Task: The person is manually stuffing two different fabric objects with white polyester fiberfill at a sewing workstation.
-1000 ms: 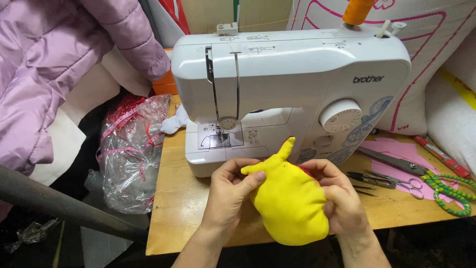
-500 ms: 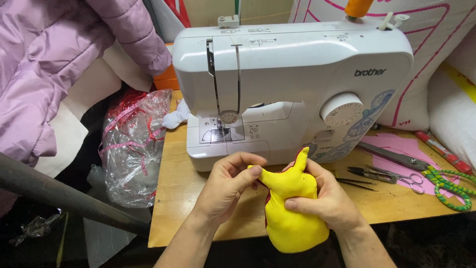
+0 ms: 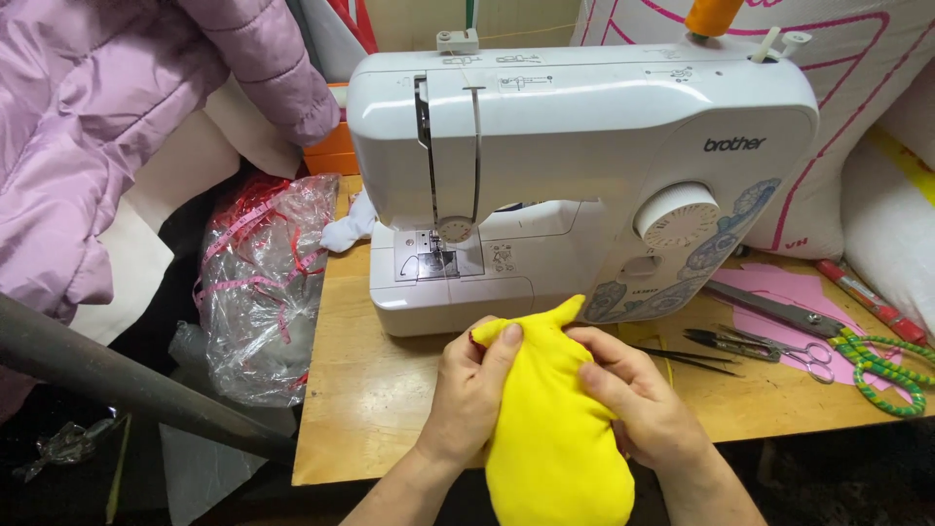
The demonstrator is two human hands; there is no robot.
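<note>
A stuffed yellow fabric piece (image 3: pixel 555 438) with a small pointed tip at its top is held between both hands in front of the white sewing machine (image 3: pixel 584 166). My left hand (image 3: pixel 467 394) pinches its upper left edge with fingers and thumb. My right hand (image 3: pixel 643 409) wraps around its right side, fingers pressed into the fabric. The piece hangs over the front edge of the wooden table (image 3: pixel 370 399). An orange thread spool (image 3: pixel 714 15) stands on top of the machine.
Large scissors (image 3: pixel 779 310), small snips (image 3: pixel 769 343) and a green bead string (image 3: pixel 891 365) lie on pink paper at the right. A clear plastic bag with red ribbon (image 3: pixel 258 282) hangs at the table's left. A lilac jacket (image 3: pixel 88 127) fills the upper left.
The yellow piece has been turned and lowered in my hands. My left fingers moved up to pinch its top edge beside the pointed tip.
</note>
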